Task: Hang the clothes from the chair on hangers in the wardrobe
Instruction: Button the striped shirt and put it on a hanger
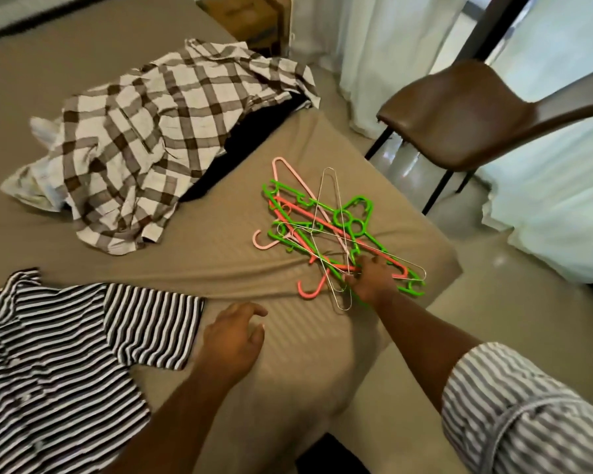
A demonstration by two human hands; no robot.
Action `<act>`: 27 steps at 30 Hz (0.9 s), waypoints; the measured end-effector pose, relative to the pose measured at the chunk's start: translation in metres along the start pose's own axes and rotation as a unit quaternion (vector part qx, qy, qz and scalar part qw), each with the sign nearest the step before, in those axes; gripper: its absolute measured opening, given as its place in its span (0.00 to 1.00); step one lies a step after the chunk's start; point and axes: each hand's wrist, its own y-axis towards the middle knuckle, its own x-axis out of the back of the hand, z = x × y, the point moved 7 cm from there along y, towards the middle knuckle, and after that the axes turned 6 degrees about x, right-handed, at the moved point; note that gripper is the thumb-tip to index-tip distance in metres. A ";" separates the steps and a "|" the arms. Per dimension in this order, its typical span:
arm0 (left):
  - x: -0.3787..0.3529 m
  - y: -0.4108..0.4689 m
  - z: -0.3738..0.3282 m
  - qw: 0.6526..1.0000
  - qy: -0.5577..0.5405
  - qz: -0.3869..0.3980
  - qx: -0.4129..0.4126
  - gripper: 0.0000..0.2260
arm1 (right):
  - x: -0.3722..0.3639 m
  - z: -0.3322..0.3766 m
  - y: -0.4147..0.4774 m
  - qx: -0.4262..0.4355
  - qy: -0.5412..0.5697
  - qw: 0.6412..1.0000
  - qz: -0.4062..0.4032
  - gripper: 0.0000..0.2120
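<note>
Hangers (pixel 336 234) of green, pink and coral plastic and white wire lie tangled near the corner of the bed (pixel 219 241). The right hand (pixel 370 278) curls into the heap's near edge, gripping there; which ones I cannot tell. The left hand (pixel 233 336) hovers over the sheet, fingers loosely spread, holding nothing. A striped shirt (pixel 65 336) lies flat at near left, and a plaid shirt (pixel 151 138) is crumpled farther back. The brown chair (pixel 459 114) stands beside the bed.
</note>
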 end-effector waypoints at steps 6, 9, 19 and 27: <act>-0.011 0.000 0.001 0.999 0.022 0.017 0.021 0.21 | -0.008 0.005 0.011 0.025 -0.100 0.995 0.015 0.27; -0.010 -0.004 0.000 0.999 0.025 0.020 0.023 0.21 | -0.003 0.007 0.010 0.046 -0.140 0.989 0.034 0.21; 0.005 -0.016 -0.013 1.000 0.009 0.006 0.021 0.21 | 0.038 0.047 0.005 0.125 -0.054 0.983 -0.126 0.18; 0.020 -0.025 -0.007 0.999 -0.017 -0.027 0.016 0.15 | 0.054 0.088 -0.003 0.090 0.153 0.961 -0.210 0.09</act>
